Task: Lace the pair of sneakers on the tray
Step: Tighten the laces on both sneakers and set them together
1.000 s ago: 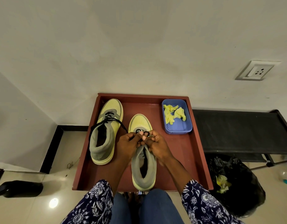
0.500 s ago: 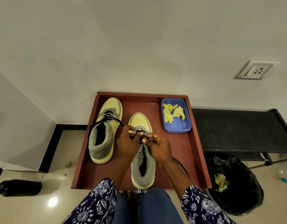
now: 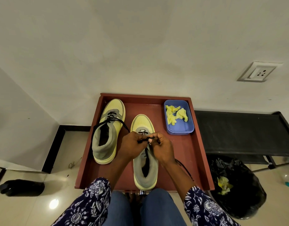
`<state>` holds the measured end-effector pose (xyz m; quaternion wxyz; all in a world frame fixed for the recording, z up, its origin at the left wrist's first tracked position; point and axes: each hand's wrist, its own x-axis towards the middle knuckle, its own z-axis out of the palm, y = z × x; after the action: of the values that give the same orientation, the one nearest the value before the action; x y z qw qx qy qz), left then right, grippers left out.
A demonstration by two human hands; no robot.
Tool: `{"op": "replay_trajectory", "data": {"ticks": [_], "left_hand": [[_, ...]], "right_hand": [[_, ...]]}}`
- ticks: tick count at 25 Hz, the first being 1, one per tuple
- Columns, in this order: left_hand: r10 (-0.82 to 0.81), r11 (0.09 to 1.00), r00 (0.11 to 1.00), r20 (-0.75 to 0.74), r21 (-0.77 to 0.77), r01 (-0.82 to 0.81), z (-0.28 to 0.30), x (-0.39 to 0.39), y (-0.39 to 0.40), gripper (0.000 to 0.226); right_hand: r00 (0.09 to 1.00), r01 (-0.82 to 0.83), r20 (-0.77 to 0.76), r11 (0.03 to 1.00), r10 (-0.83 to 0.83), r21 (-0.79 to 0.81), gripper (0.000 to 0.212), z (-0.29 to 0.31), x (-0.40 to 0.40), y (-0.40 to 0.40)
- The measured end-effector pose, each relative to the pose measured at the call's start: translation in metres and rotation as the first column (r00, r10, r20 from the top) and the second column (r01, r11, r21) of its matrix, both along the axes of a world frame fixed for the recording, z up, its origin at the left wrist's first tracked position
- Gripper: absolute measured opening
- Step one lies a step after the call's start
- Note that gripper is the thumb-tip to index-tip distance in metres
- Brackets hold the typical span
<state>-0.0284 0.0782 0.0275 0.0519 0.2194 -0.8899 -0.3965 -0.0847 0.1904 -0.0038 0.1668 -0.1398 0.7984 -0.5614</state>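
head view, left to right. a dark object [image 3: 20, 187] lies on the pale floor at far left, well apart from the red-brown tray [image 3: 197, 144]. inside the tray, near its left wall, stands the left sneaker [image 3: 108, 131], yellow with a grey collar, toe toward the wall; its black lace [image 3: 111, 119] is threaded through the lower eyelets, and the loose ends trail over both sides of the collar. just beside it, toward the middle of the tray and nearer the person, stands the right sneaker [image 3: 144, 168], same colours, toe also toward the wall. over its tongue the left hand [image 3: 133, 146] and the right hand [image 3: 162, 149] meet, fingers curled; each pinches a stretch of the second black lace [image 3: 143, 141], which is drawn between them just above the lowest eyelets. a further length of this lace runs past the right wrist toward the tray's near right corner. in the far right corner of the tray sits a blue container [image 3: 178, 119] holding crumpled yellow pieces [image 3: 176, 114]. right of the tray, a black bench [image 3: 241, 132] runs along the wall, with a black rubbish bag [image 3: 243, 185] on the floor beside it and a wall socket [image 3: 259, 72] above. patterned sleeves [image 3: 90, 204] and blue trousers fill the bottom edge.
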Motion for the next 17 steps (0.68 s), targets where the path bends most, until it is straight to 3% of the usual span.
{"op": "replay_trajectory", "data": {"ticks": [7, 17], "left_hand": [[0.011, 1.0, 0.999, 0.038, 0.001, -0.011, -0.014, -0.004, 0.0, 0.023], [-0.015, 0.99, 0.997, 0.077, 0.14, 0.004, -0.014, -0.006, -0.005, 0.017]], "right_hand": [[1.0, 0.006, -0.003, 1.0, -0.006, 0.01, 0.015, 0.003, 0.001, 0.001], [0.997, -0.068, -0.043, 0.995, 0.071, 0.068, 0.011, 0.001, -0.007, 0.0]]}}
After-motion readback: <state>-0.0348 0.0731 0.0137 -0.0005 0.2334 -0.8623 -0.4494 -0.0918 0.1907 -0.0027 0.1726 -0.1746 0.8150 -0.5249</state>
